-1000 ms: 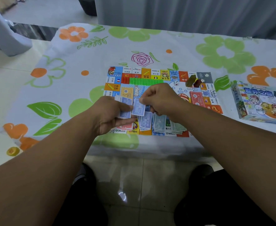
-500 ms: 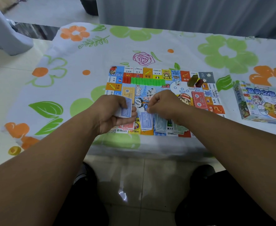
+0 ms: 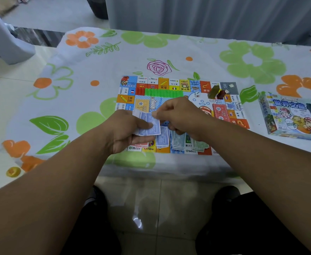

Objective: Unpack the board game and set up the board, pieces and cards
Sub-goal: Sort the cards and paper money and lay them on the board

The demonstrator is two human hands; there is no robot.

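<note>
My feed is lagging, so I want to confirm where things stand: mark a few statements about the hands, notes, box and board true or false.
1. The left hand holds a stack of blue notes. True.
2. The game box sits on the board. False: it lies on the tablecloth, to the right of the board.
3. Green houses stand in a row on the board. True.
4. The right hand lies flat and empty. False: its fingers pinch the top note of the stack.
</note>
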